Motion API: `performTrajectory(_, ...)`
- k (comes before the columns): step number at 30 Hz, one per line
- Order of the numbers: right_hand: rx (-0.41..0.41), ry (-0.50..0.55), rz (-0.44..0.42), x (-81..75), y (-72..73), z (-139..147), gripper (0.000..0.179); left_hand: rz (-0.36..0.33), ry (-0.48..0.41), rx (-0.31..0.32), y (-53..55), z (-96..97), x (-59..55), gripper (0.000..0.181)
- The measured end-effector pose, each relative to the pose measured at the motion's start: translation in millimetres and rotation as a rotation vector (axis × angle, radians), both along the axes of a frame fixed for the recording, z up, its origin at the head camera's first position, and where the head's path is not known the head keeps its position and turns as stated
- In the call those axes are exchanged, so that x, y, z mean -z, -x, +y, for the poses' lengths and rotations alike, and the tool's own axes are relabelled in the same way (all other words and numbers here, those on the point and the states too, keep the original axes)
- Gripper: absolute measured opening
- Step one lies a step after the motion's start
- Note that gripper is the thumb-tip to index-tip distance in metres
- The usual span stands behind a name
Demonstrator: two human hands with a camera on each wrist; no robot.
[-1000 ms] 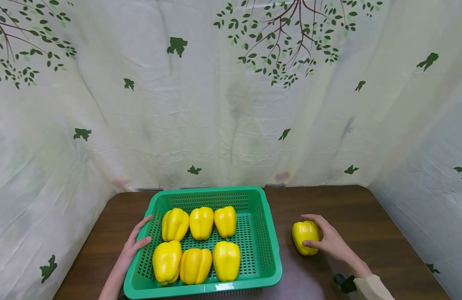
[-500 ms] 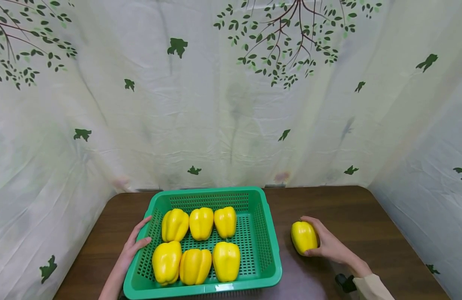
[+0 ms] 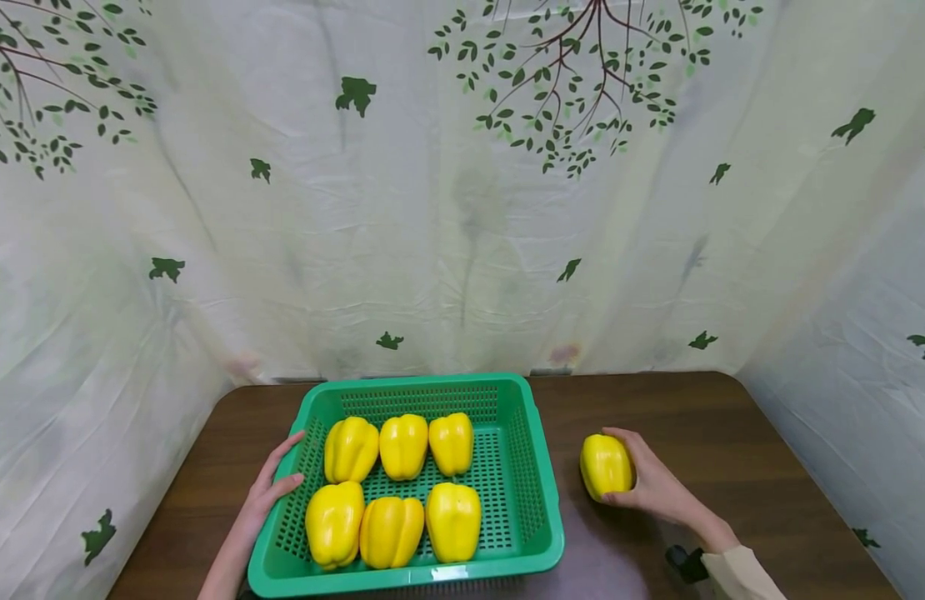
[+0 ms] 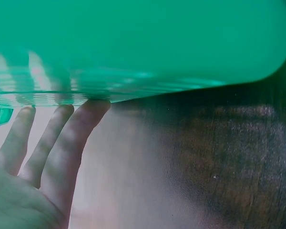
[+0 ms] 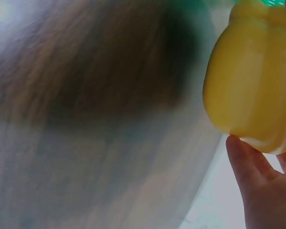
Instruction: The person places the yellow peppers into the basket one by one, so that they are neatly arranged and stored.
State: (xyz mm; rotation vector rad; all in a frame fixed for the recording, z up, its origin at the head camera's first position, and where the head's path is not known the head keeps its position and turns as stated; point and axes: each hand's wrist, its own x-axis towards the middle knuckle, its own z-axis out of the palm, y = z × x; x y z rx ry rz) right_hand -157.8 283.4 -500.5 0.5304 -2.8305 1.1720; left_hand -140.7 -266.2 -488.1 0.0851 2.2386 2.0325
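In the head view my right hand (image 3: 657, 487) holds a yellow bell pepper (image 3: 607, 465) between thumb and fingers, right of the green basket. The right wrist view shows this bell pepper (image 5: 252, 81) close up, fingertips against its lower end. My left hand (image 3: 269, 483) rests at the left side of the green plastic basket (image 3: 547, 500), thumb and a finger reaching its rim. Seen from the left wrist, straight fingers (image 4: 62, 152) touch the basket's outer wall (image 4: 157, 43). Inside the basket lie several yellow bell peppers (image 3: 404, 447) in two rows, back and front.
A brown wooden table (image 3: 702, 417) carries the basket. Behind it and at both sides hangs a pale curtain (image 3: 462, 250) with leaf prints. The basket's right part shows bare slotted floor (image 3: 500, 467). A black band (image 3: 686, 565) sits at my right wrist.
My right hand has closed more firmly around the bell pepper and shifted it slightly left and up in the head view. The left hand and the basket stay put.
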Motion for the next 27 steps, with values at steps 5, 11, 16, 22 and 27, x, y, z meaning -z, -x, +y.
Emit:
performTrajectory(5,-0.004,0.012,0.066,-10.6,2.1,-4.7,0.088,0.027,-0.015,0.016,1.3,-0.2,1.0,0.050)
performTrajectory(11,-0.033,0.037,0.151,-28.4,4.7,-13.6,0.084,0.066,-0.023,0.022,1.7,-0.5,2.9,0.049)
performTrajectory(16,-0.078,0.059,0.202,-43.7,5.9,-24.8,0.083,0.122,-0.044,0.030,1.3,-1.2,4.8,0.050)
performTrajectory(22,-0.132,0.083,0.244,-64.1,4.4,-44.8,0.084,0.132,-0.060,0.039,1.0,-1.6,5.3,0.050)
performTrajectory(27,-0.188,0.097,0.278,-75.2,4.3,-63.2,0.086,0.131,-0.051,0.035,0.9,-1.4,5.5,0.050)
